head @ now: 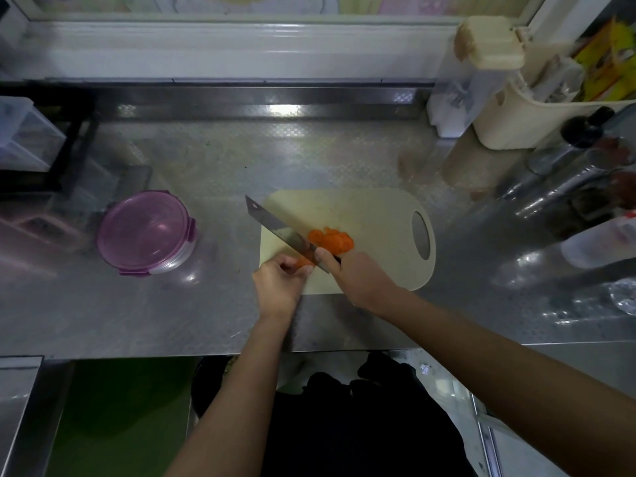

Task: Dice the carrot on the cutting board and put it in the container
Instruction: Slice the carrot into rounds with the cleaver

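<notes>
Orange slices (331,241) lay heaped on the pale cutting board (371,215), just right of the knife (275,226), and the carrot stub (303,262) sat near the board's front-left corner. With so little left to hold, I judged the cut wanted a straight downward stroke and fingertips tucked well back from the edge. The left hand (279,281) had its fingers curled, pinching the stub. The right hand (356,277) was wrapped round the knife's handle. The container (146,232) stood well apart to the left, its purple lid apparently on.

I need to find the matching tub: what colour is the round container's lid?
The lid is translucent purple; the head view shows it best.
</notes>
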